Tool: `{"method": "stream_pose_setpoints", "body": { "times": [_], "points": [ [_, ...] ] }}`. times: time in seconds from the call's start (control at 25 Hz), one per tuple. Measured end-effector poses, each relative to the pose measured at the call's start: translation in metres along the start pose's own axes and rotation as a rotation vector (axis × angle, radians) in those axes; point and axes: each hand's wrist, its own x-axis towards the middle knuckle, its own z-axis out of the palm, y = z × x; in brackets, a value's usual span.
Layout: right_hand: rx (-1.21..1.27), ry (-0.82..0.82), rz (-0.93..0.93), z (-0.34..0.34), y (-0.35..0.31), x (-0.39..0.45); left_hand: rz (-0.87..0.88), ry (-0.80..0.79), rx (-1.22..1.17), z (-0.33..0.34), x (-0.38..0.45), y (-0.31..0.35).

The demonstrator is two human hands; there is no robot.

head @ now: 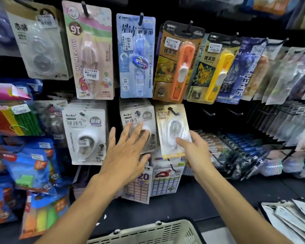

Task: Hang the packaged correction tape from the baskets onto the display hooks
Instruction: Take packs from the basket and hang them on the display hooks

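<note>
Shop pegboard (253,18), dark, crowded with hanging packs — beige basket (148,233) below. Left hand (125,154), fingers spread, presses white packs (139,127); right hand (194,152) pinches gold correction-tape pack (173,131) at its hook (173,110).

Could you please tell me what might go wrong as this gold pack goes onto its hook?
The right hand holds the gold pack only at its lower edge, so it could swing or slip off the hook. The left hand, pressing the neighbouring white packs, might knock them askew.

Gold-carded correction tape pack (173,131), upright, hole on black display hook (173,111)
</note>
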Motion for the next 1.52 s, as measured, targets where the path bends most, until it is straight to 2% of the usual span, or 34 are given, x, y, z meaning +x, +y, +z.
{"method": "stream_pose_setpoints", "body": {
  "times": [0.12, 0.28, 0.36, 0.44, 0.48, 0.52, 0.56, 0.6, 0.68, 0.72, 0.76, 0.84, 0.88, 0.92, 1.0, 1.04, 1.08, 1.16, 1.24, 1.36, 1.4, 1.44, 1.48, 1.52],
  "points": [
    [-0.152, 0.024, 0.085, 0.028, 0.004, 0.036, -0.013, 0.056, -0.034, 0.0, -0.014, 0.006],
    [-0.108, -0.057, 0.147, 0.033, 0.038, 0.03, -0.079, 0.032, -0.193, -0.008, -0.038, 0.006],
    [-0.101, 0.063, 0.187, 0.026, 0.079, 0.005, -0.133, -0.022, -0.329, 0.006, -0.055, 0.003],
    [-0.171, 0.255, 0.09, 0.022, 0.132, -0.039, -0.127, -0.224, -0.382, 0.039, -0.084, 0.006],
    [-0.254, 0.287, 0.024, 0.021, 0.162, -0.066, -0.09, -0.393, -0.361, 0.063, -0.104, 0.011],
    [-0.342, 0.239, -0.01, 0.022, 0.189, -0.093, -0.056, -0.569, -0.321, 0.088, -0.124, 0.015],
    [-0.409, 0.099, 0.025, 0.025, 0.213, -0.116, -0.046, -0.73, -0.284, 0.114, -0.147, 0.018],
    [-0.506, -0.119, 0.101, 0.027, 0.237, -0.137, -0.084, -0.862, -0.273, 0.141, -0.173, 0.02],
    [-0.811, -0.651, 0.275, 0.023, 0.277, -0.169, -0.275, -0.992, -0.275, 0.19, -0.223, 0.022],
    [-0.94, -0.848, 0.343, 0.016, 0.294, -0.181, -0.386, -1.035, -0.268, 0.213, -0.245, 0.023],
    [-1.037, -0.949, 0.399, 0.009, 0.309, -0.188, -0.491, -1.063, -0.275, 0.235, -0.264, 0.024],
    [-1.186, -0.992, 0.498, -0.003, 0.329, -0.193, -0.766, -1.035, -0.368, 0.27, -0.282, 0.029],
    [-1.249, -0.985, 0.522, -0.006, 0.336, -0.193, -0.955, -0.994, -0.457, 0.283, -0.284, 0.031],
    [-1.306, -1.003, 0.518, -0.007, 0.34, -0.193, -1.224, -0.932, -0.61, 0.294, -0.284, 0.033],
    [-1.489, -1.169, 0.372, -0.006, 0.355, -0.189, -1.748, -0.773, -0.953, 0.316, -0.281, 0.039],
    [-1.603, -1.224, 0.284, -0.007, 0.359, -0.188, -1.961, -0.683, -1.102, 0.322, -0.28, 0.045],
    [-1.732, -1.258, 0.212, -0.008, 0.364, -0.187, -2.093, -0.593, -1.213, 0.329, -0.278, 0.05],
    [-2.01, -1.249, 0.072, -0.016, 0.371, -0.183, -2.194, -0.37, -1.357, 0.342, -0.272, 0.057],
    [-2.131, -1.267, -0.039, -0.026, 0.369, -0.176, -2.266, -0.178, -1.5, 0.353, -0.263, 0.06],
    [-2.077, -1.268, -0.159, -0.032, 0.368, -0.167, -2.236, -0.129, -1.684, 0.355, -0.25, 0.062],
    [-2.032, -1.264, -0.178, -0.032, 0.365, -0.164, -2.303, -0.083, -1.702, 0.357, -0.247, 0.062],
    [-1.962, -1.241, -0.153, -0.032, 0.362, -0.161, -2.302, -0.064, -1.63, 0.359, -0.247, 0.064],
    [-1.848, -1.192, -0.065, -0.033, 0.36, -0.158, -2.297, -0.082, -1.555, 0.357, -0.245, 0.066],
    [-1.685, -1.116, 0.085, -0.034, 0.356, -0.153, -2.302, -0.021, -1.557, 0.356, -0.241, 0.066]
  ]
}}
